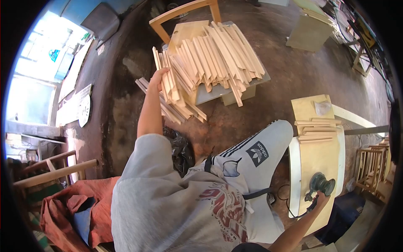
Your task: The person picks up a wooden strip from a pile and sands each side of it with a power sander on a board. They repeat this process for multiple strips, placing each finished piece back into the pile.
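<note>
My left hand (158, 78) reaches out to the left edge of a large pile of pale wooden strips (210, 56) and closes on some of them; part of its fingers is hidden. More wooden strips (170, 110) lie at a slant just below that hand. On the right, my right hand (320, 199) is wrapped around a dark green electric sander (322, 183), which rests on a light wooden board (317, 157). A dark cord runs from the sander off the board's left side.
A wooden chair frame (184, 16) stands behind the pile. Several strips (318, 131) and a clear plastic bag (323, 108) lie at the bench's far end. A black bag (179, 151) sits on the floor, and red cloth (69, 208) lies at left.
</note>
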`<state>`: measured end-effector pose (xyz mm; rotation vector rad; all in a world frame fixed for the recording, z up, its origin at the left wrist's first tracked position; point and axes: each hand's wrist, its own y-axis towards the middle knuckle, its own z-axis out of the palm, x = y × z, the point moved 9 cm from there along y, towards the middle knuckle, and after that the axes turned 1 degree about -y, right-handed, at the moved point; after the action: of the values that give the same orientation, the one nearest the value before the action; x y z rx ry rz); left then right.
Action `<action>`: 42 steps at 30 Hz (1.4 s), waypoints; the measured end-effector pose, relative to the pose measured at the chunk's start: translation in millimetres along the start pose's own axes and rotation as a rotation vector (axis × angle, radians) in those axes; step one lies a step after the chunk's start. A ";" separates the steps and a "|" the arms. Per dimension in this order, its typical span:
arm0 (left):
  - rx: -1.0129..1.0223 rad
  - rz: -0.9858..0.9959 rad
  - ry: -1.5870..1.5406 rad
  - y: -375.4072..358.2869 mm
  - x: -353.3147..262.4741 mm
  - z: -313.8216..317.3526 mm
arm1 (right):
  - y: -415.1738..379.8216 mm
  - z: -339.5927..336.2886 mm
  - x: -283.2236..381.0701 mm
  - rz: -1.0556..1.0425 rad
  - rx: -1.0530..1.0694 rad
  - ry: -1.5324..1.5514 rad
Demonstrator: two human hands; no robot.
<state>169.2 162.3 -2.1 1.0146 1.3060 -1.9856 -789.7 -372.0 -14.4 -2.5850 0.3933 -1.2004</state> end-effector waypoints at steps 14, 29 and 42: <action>1.102 0.159 0.551 -156.3 84.4 626.1 | -15.7 -18.6 -2.7 0.143 -0.135 -0.171; 0.937 0.960 1.722 -228.3 407.4 787.6 | -45.7 -28.7 18.5 0.197 -0.192 -0.291; 0.909 0.702 1.592 -156.1 393.0 762.9 | -52.0 -27.5 22.9 0.257 -0.189 -0.259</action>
<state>-394.5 -500.7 -61.5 3.2189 0.1982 -0.8775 -789.9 -335.1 36.7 -2.6950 0.7856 -0.7634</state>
